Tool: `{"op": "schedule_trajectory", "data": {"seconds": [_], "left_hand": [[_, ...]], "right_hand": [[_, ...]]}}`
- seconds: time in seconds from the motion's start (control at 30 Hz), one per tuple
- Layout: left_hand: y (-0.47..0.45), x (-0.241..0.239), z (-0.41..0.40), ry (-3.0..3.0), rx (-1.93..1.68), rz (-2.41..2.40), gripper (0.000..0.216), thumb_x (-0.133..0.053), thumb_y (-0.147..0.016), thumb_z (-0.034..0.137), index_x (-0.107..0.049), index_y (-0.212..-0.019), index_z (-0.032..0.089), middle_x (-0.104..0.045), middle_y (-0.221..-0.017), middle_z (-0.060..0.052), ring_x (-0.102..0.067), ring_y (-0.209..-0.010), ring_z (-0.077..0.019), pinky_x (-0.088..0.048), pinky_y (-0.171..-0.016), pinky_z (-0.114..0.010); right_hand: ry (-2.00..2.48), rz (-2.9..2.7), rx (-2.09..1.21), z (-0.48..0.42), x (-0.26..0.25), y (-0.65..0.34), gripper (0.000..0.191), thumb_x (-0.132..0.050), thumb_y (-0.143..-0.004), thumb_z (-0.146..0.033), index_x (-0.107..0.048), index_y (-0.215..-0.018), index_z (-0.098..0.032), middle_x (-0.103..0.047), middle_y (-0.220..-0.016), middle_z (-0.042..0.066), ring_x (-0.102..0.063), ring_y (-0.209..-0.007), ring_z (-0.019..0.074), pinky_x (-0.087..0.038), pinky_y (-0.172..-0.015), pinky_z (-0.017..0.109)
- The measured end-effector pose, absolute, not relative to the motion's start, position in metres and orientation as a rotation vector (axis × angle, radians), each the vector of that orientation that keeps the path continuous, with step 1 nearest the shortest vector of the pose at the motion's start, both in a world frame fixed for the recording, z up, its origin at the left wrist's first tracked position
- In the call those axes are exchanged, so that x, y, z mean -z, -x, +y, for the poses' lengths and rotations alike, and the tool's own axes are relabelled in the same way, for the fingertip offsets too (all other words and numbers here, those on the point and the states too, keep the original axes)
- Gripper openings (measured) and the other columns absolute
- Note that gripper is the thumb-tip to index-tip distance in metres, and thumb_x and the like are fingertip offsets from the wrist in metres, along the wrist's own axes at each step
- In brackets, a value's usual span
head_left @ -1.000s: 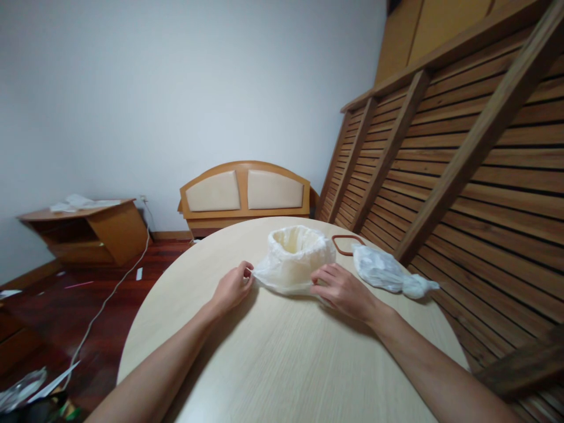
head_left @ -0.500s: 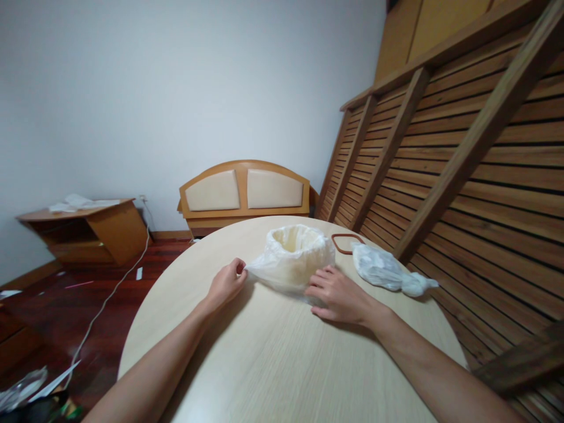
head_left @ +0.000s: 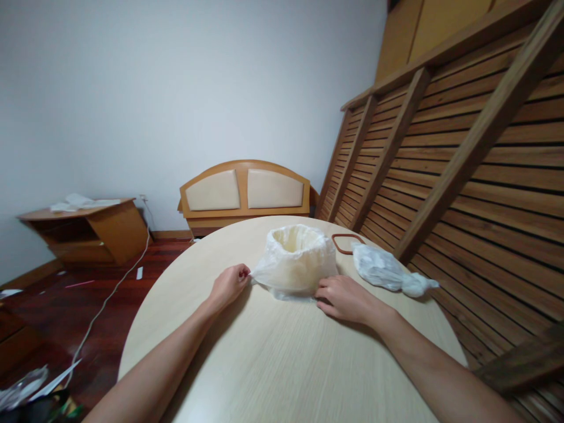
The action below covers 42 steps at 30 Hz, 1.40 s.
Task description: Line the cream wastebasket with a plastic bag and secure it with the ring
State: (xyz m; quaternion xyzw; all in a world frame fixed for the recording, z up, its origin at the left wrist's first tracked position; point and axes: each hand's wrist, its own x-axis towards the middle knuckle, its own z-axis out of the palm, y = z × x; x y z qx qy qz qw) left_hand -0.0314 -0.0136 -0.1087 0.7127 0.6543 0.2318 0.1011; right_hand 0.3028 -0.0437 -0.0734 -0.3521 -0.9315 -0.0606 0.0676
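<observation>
A white plastic bag [head_left: 286, 273] stands on the round table, wrapped around a pale yellowish round container [head_left: 298, 239] whose open mouth faces up. The bag's rim is folded over into that mouth. At the bag's left side, my left hand [head_left: 231, 285] pinches a pulled-out corner between thumb and fingers. My right hand [head_left: 342, 296] lies low at the bag's right side, fingers curled on its lower edge near the tabletop. The fingertips of the right hand are partly hidden against the plastic.
A brown rounded-square ring [head_left: 348, 236] and a knotted white bag [head_left: 388, 271] lie on the right of the table [head_left: 264, 364]. Slatted wood panels [head_left: 423, 194] lean close on the right. Beyond are a headboard [head_left: 244, 191] and a low cabinet [head_left: 101, 235].
My left hand has lowered slightly with the bag's corner. My right hand has slid a little right and down along the bag, baring more of its front lower edge.
</observation>
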Motion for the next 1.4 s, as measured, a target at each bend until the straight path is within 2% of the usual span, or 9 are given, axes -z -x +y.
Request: {"op": "schedule_trajectory", "data": {"seconds": [0.13,0.3,0.47,0.6,0.7,0.87,1.17,1.3,1.4], "left_hand": [[0.027,0.107,-0.018,-2.155,-0.649,1.904,0.012,-0.058,-0.085,0.023,-0.069,-0.091,0.021,-0.073,-0.088,-0.005,-0.065,-0.081,-0.0206,-0.04,-0.067,-0.026],[0.018,0.102,-0.025,-2.22,-0.835,1.863,0.034,-0.056,-0.083,0.019,-0.058,-0.117,0.019,-0.066,-0.12,-0.01,-0.061,-0.108,-0.023,-0.045,-0.092,-0.032],[0.001,0.103,-0.033,-2.3,-0.928,1.728,0.028,-0.055,-0.089,0.032,-0.055,-0.114,0.02,-0.067,-0.113,-0.01,-0.063,-0.104,-0.0232,-0.047,-0.091,-0.033],[-0.01,0.111,-0.037,-2.262,-0.777,1.737,0.03,-0.056,-0.09,0.033,-0.056,-0.117,0.021,-0.068,-0.116,-0.01,-0.063,-0.106,-0.0244,-0.046,-0.09,-0.033],[-0.013,0.116,-0.036,-2.282,-0.713,1.725,0.036,-0.058,-0.088,0.031,-0.055,-0.122,0.02,-0.068,-0.118,-0.011,-0.062,-0.109,-0.0257,-0.045,-0.092,-0.033],[-0.011,0.118,-0.034,-2.314,-0.776,1.732,0.047,-0.061,-0.087,0.029,-0.049,-0.131,0.018,-0.063,-0.127,-0.014,-0.058,-0.118,-0.0265,-0.043,-0.1,-0.035],[-0.008,0.117,-0.029,-2.185,-0.742,1.847,0.028,-0.048,-0.095,0.021,-0.05,-0.123,0.022,-0.071,-0.102,-0.005,-0.066,-0.092,-0.0196,-0.044,-0.077,-0.028],[-0.007,0.118,-0.025,-2.166,-0.792,1.888,0.023,-0.046,-0.096,0.022,-0.05,-0.119,0.023,-0.071,-0.099,-0.004,-0.065,-0.088,-0.0188,-0.043,-0.073,-0.028],[-0.008,0.116,-0.026,-2.167,-0.825,1.927,0.018,-0.049,-0.095,0.026,-0.052,-0.113,0.022,-0.07,-0.097,-0.004,-0.065,-0.086,-0.0191,-0.042,-0.07,-0.028]], "right_hand": [[1.079,-2.788,0.165,-0.045,0.071,-0.303,0.015,-0.063,-0.087,-0.023,-0.075,-0.08,-0.018,-0.073,-0.08,0.006,-0.066,-0.072,0.0182,-0.036,-0.063,0.029],[1.03,-2.766,0.174,-0.045,0.066,-0.305,0.028,-0.061,-0.092,-0.031,-0.072,-0.07,-0.017,-0.069,-0.075,0.005,-0.062,-0.067,0.0165,-0.035,-0.06,0.029],[0.82,-2.726,0.217,-0.048,0.065,-0.297,0.019,-0.055,-0.096,-0.028,-0.071,-0.095,-0.018,-0.069,-0.094,0.006,-0.063,-0.086,0.0196,-0.044,-0.073,0.031],[0.704,-2.771,0.166,-0.053,0.073,-0.284,0.026,-0.051,-0.098,-0.027,-0.067,-0.118,-0.021,-0.07,-0.115,0.007,-0.062,-0.1,0.021,-0.047,-0.084,0.034],[0.715,-2.8,0.146,-0.055,0.081,-0.275,0.032,-0.049,-0.1,-0.03,-0.063,-0.127,-0.021,-0.067,-0.128,0.009,-0.062,-0.107,0.0223,-0.047,-0.088,0.037],[0.832,-2.829,0.112,-0.056,0.088,-0.268,0.036,-0.05,-0.1,-0.037,-0.062,-0.129,-0.019,-0.07,-0.123,0.009,-0.064,-0.105,0.0236,-0.047,-0.086,0.036],[0.975,-2.823,0.227,-0.059,0.085,-0.266,0.028,-0.05,-0.1,-0.04,-0.069,-0.11,-0.022,-0.069,-0.095,0.007,-0.063,-0.089,0.0225,-0.043,-0.073,0.033],[0.868,-2.863,0.227,-0.058,0.083,-0.267,0.026,-0.05,-0.1,-0.038,-0.07,-0.101,-0.022,-0.067,-0.099,0.006,-0.061,-0.091,0.0212,-0.043,-0.074,0.032],[0.735,-2.87,0.187,-0.058,0.082,-0.267,0.028,-0.048,-0.101,-0.037,-0.07,-0.094,-0.021,-0.068,-0.11,0.005,-0.059,-0.099,0.0215,-0.045,-0.081,0.034]]}}
